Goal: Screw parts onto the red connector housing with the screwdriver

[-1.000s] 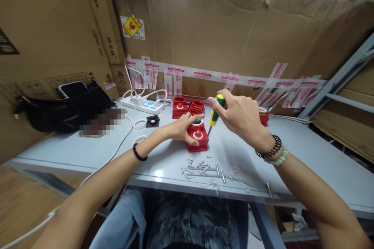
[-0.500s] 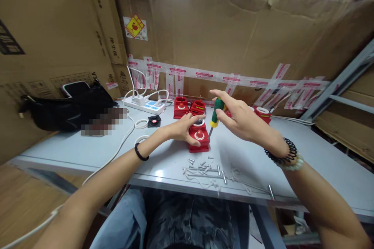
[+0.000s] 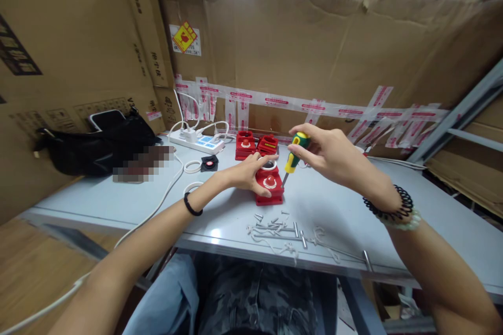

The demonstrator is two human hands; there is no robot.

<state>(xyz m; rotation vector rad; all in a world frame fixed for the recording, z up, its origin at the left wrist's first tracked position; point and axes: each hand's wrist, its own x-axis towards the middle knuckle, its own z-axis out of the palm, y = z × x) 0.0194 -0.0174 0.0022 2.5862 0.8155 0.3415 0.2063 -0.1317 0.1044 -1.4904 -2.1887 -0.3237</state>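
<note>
**Screwdriver on the red box**

My right hand (image 3: 334, 154) pinches the green-and-yellow screwdriver (image 3: 295, 151) by its handle, thumb and fingers closed around the top. The tool leans down and to the left, and its thin shaft reaches the right edge of the red box (image 3: 269, 187) that sits on the surface (image 3: 118, 193) in front of me. I cannot tell exactly where the tip meets the box.

My left hand (image 3: 247, 171) lies on that same red box from the left, fingers spread and curled over its far side, thumb toward the near side, holding it down. A round red button shows on the box top, with a white ring just beyond it under my fingers.

Just behind the box, farther from me, stand two more red boxes (image 3: 255, 145) side by side. To their left lie a white power strip (image 3: 195, 141) with plugs and white cables, and a small black square part (image 3: 209, 163) nearer to me.

On the near side of the box, close to the surface edge, a scatter of loose screws (image 3: 275, 225) and thin white ties lies spread out.

Far left on the surface rests a black bag (image 3: 94, 146). A cardboard wall (image 3: 314, 52) with strips of printed tape stands along the far edge.
</note>
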